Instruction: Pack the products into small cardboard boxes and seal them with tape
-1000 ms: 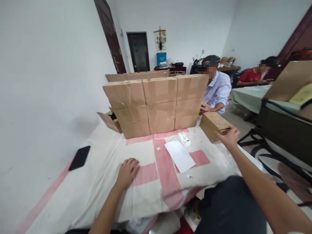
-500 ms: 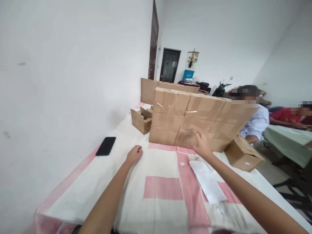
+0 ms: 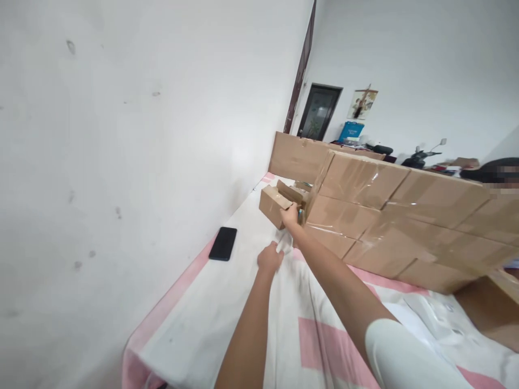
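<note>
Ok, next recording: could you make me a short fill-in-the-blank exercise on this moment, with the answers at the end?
1. The open box at the right hand is made of ____.
2. The phone lying between the wall and the left hand is ____ in colour.
3. As the picture shows it, the stack of taped boxes stands to the ____ of the open box.
4. The tablecloth is white with ____ patches.

Missing words: cardboard; black; right; pink.

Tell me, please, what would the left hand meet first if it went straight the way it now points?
Past the white material beside it, the left hand would probably first meet the open brown cardboard box, close to the right hand; depth is unclear.
</note>
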{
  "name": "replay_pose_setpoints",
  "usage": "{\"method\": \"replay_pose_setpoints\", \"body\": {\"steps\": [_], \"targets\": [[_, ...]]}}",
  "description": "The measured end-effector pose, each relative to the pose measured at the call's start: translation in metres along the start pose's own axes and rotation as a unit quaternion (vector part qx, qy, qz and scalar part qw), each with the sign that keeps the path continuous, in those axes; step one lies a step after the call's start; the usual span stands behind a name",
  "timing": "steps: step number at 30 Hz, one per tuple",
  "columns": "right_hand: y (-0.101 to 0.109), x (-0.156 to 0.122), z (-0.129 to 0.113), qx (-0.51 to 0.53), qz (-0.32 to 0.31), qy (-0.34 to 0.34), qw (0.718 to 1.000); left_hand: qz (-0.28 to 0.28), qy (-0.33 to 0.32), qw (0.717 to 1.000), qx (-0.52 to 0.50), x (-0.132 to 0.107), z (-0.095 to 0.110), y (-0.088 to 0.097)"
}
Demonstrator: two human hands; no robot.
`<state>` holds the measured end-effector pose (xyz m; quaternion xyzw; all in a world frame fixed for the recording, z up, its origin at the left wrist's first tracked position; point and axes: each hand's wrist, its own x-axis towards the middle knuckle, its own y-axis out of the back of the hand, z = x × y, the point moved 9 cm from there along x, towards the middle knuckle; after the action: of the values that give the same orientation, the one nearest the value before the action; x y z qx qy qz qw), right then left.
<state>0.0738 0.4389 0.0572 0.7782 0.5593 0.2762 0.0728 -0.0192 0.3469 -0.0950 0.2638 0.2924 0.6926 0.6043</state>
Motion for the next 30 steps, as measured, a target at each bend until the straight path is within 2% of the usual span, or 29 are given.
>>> {"method": "replay_pose_setpoints", "body": {"steps": [3, 5, 8, 10, 13, 14, 16, 18, 20, 22, 25, 28, 30], "targets": [[-0.019, -0.003, 0.004, -0.006, -0.001, -0.048, 0.999, 0.052, -0.003, 0.999, -0.012, 0.009, -0.005, 0.025], [-0.039, -0.018, -0.001, 0.006, -0.036, -0.06, 0.998, 0.151, -0.012, 0.988, -0.023, 0.01, -0.009, 0.055], [-0.069, -0.054, -0.015, 0.038, -0.122, -0.068, 0.989, 0.33, -0.02, 0.944, -0.024, 0.002, -0.019, 0.096], [-0.08, -0.079, -0.028, 0.07, -0.183, -0.06, 0.979, 0.407, -0.006, 0.913, -0.021, -0.003, -0.028, 0.107], [-0.079, -0.099, -0.047, 0.136, -0.253, -0.013, 0.958, 0.454, 0.002, 0.89, -0.037, -0.004, -0.038, 0.104], [-0.073, -0.096, -0.05, 0.142, -0.252, 0.015, 0.957, 0.459, -0.007, 0.887, -0.046, -0.002, -0.039, 0.101], [-0.053, -0.075, -0.054, 0.092, -0.195, 0.092, 0.972, 0.465, -0.026, 0.883, -0.063, 0.002, -0.039, 0.096], [-0.032, -0.042, -0.053, -0.039, -0.102, 0.174, 0.979, 0.464, -0.03, 0.881, -0.082, 0.007, -0.041, 0.092], [-0.024, -0.005, -0.041, -0.216, -0.041, 0.193, 0.956, 0.456, -0.016, 0.883, -0.109, 0.013, -0.046, 0.09], [-0.02, 0.034, -0.014, -0.365, -0.02, 0.117, 0.923, 0.453, 0.006, 0.881, -0.136, 0.017, -0.054, 0.088], [-0.021, 0.068, 0.023, -0.44, -0.01, -0.004, 0.898, 0.457, 0.03, 0.872, -0.172, 0.021, -0.066, 0.087], [-0.033, 0.077, 0.053, -0.472, -0.022, -0.089, 0.877, 0.455, 0.04, 0.867, -0.201, 0.022, -0.074, 0.085], [-0.043, 0.075, 0.068, -0.49, -0.047, -0.118, 0.863, 0.452, 0.037, 0.866, -0.209, 0.022, -0.074, 0.086]]}}
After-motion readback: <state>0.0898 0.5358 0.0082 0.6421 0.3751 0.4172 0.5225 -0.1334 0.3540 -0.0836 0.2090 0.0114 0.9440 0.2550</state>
